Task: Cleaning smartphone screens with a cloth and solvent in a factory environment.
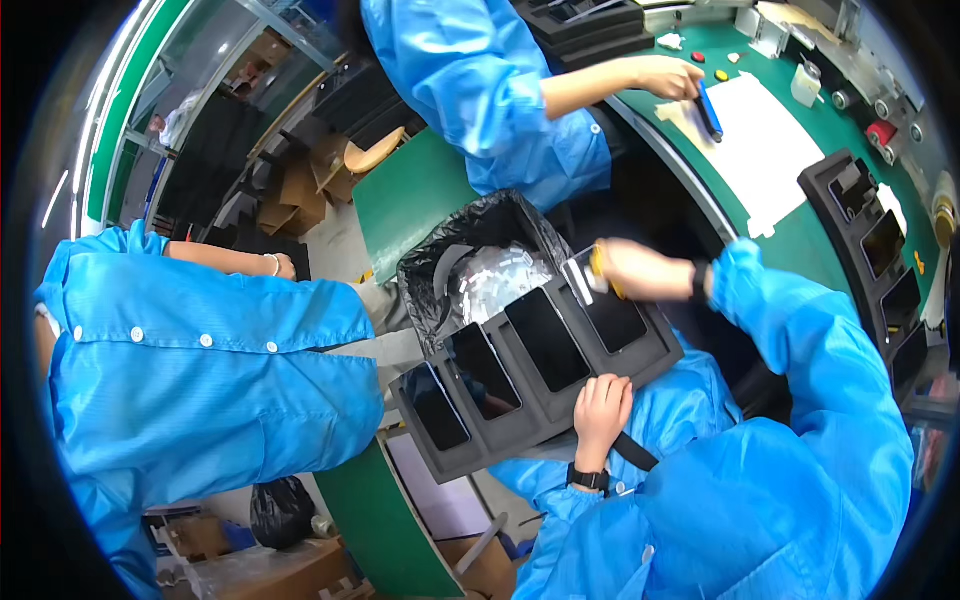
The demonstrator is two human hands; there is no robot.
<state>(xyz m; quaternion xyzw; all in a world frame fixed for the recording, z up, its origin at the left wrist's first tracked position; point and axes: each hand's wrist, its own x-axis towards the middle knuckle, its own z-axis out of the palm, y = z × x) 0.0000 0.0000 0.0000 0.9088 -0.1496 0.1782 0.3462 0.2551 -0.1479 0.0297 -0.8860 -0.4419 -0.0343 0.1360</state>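
Note:
On my lap a dark grey foam tray tilts, holding several dark-screened phones side by side in its slots. My left hand grips the tray's near edge, fingers laid over the rim. Above the phone in the right-hand slot, my right hand is closed on a small yellow tool, blurred by motion. A pale, shiny piece shows beside the tool; whether they are joined I cannot tell. Just beyond the tray stands a black-bagged bin with clear and silvery scraps inside.
A co-worker's hand holds a blue tool over a green workbench with white sheets. Another foam tray of phones rests at its right. A second person in a blue coat stands at left, beside the bin.

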